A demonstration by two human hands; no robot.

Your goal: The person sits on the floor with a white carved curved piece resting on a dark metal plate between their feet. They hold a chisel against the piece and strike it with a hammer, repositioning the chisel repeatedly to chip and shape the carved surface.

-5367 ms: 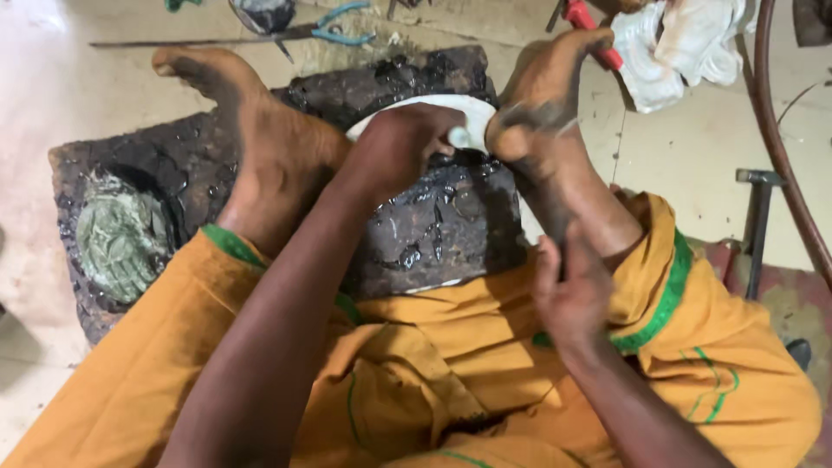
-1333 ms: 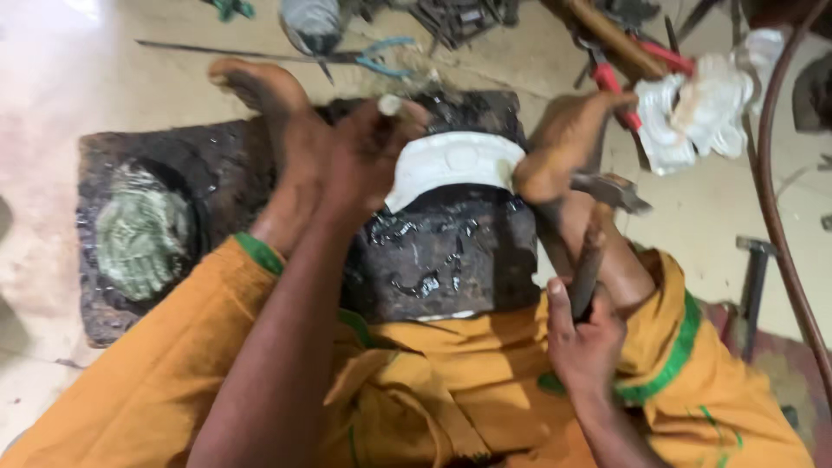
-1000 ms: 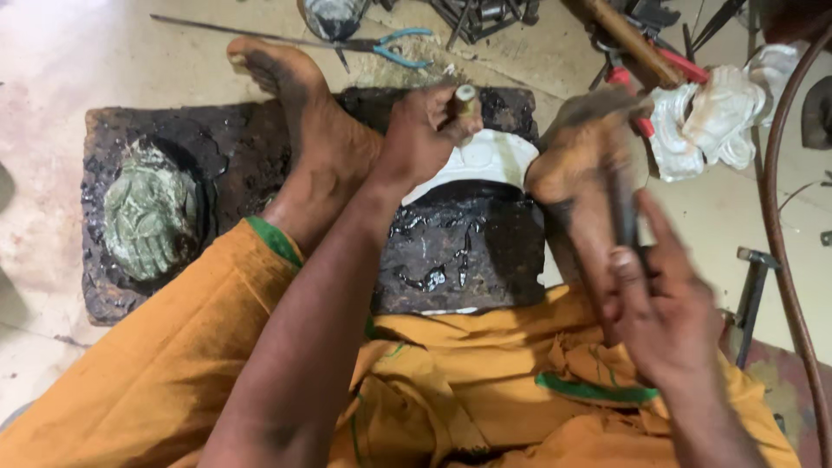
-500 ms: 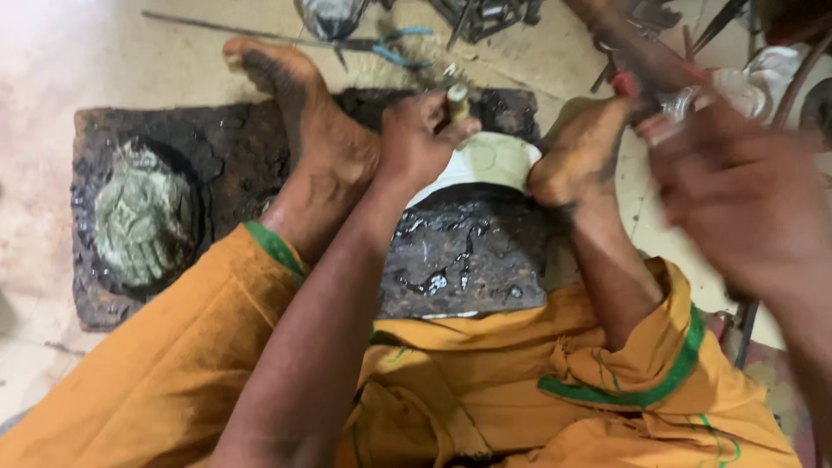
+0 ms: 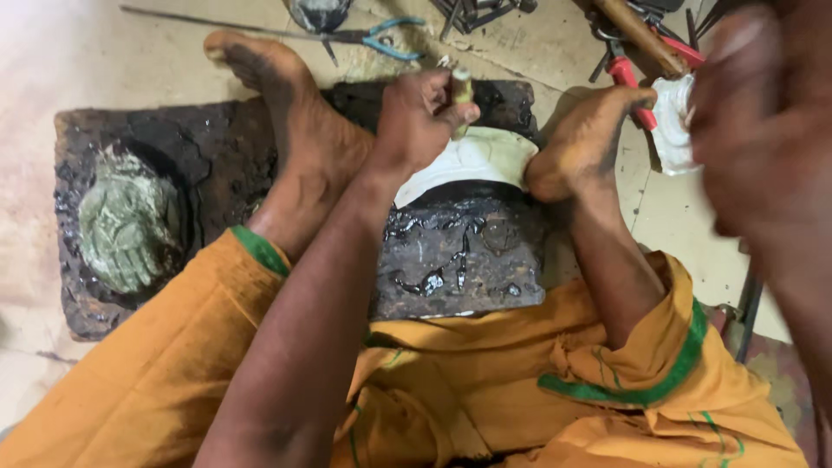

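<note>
My left hand is shut on a short metal punch, held upright with its tip on a white metal sheet. The sheet lies bedded in a black pitch block on the floor. My two bare feet rest on the block on either side of the sheet. My right hand is raised close to the camera at the right and is heavily blurred. Its fingers look curled, but whatever it holds is not visible.
A green embossed piece sits in a hollow at the block's left end. Blue-handled snips, red-handled pliers, a wooden handle and a white cloth lie on the floor beyond. Orange cloth covers my legs.
My left hand took the punch and set it on the sheet. My right hand picked up a dark hammer-like tool beside my leg, then rose to the right into blur.
</note>
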